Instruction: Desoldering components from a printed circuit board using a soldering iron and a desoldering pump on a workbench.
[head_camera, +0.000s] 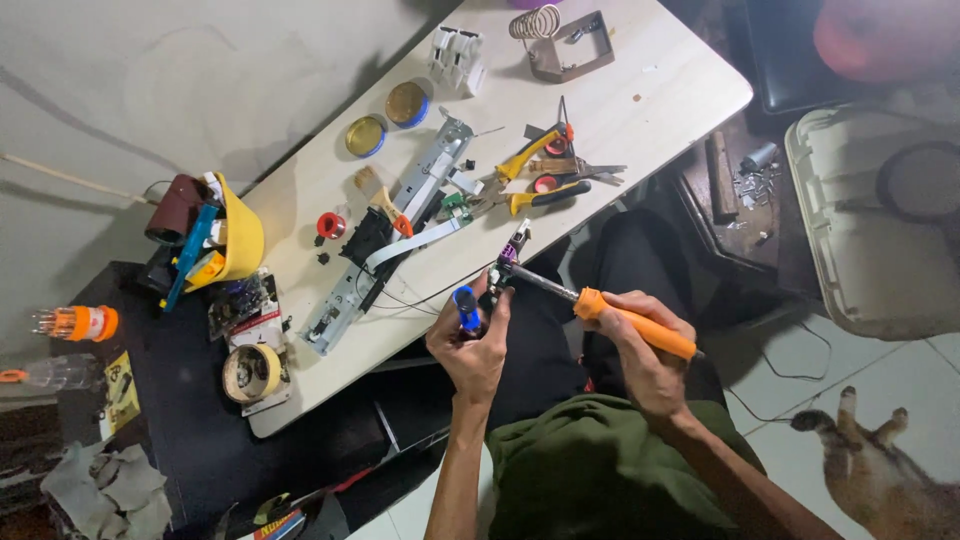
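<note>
At nine o'clock, a roll of tape (252, 372) is lying on the desk (640, 90) edge, with a dismantled metal mechanism (385, 235) stretching toward eleven. Near centre, the left hand (468, 345) is pinching a small blue part (466, 308) between thumb and fingers, holding it just off the desk's near edge. At three o'clock from it, the right hand (640, 345) is gripping an orange-handled soldering iron (600, 305), fingers wrapped tight, its tip meeting a small purple-topped component (508, 262) beside the blue part. The hot tip is working very near the left fingertips; a slip could probably burn them. A cat (875, 455) is lying at four o'clock, near the trailing cord, and could tug it
</note>
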